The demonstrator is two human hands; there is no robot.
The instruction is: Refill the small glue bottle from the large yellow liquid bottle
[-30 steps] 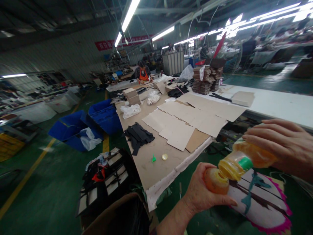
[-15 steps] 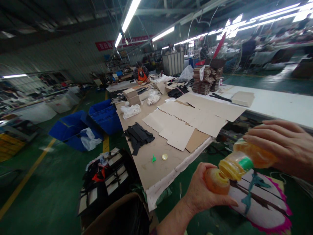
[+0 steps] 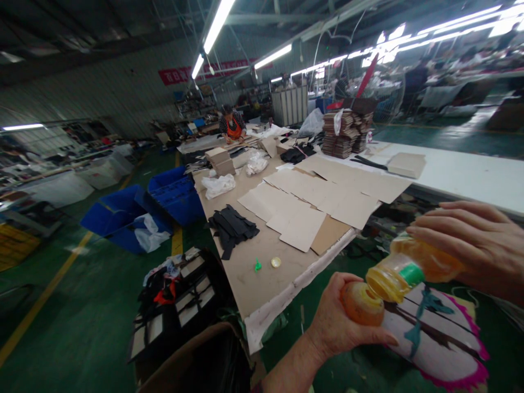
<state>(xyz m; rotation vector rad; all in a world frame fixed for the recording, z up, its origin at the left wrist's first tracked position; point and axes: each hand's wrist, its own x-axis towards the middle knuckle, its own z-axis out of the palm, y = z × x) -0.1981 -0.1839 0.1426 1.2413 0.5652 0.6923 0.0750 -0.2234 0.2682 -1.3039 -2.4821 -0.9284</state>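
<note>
My left hand [image 3: 335,322] is wrapped round a small orange glue pot [image 3: 360,308], its opening turned up to the right. Above it my right hand [image 3: 470,234] grips a clear plastic bottle [image 3: 426,262] of yellow-orange liquid with a green label. The bottle is tilted, and its mouth rests at or just over the pot's opening; whether they touch I cannot tell. On the near corner of the table lie a green cap [image 3: 257,266] and a pale yellow round lid [image 3: 275,262].
Beige board sheets [image 3: 303,202] and black strips [image 3: 232,226] lie on the table [image 3: 262,289]. A pink-edged cushion [image 3: 442,344] is below my hands. Blue bins [image 3: 118,218] stand left, with a carton [image 3: 196,360] nearer. Another person [image 3: 232,126] works at the far end.
My hands, the bottle and the pot hold nearly the same position. The person at the far end has shifted slightly left and straightened a little.
</note>
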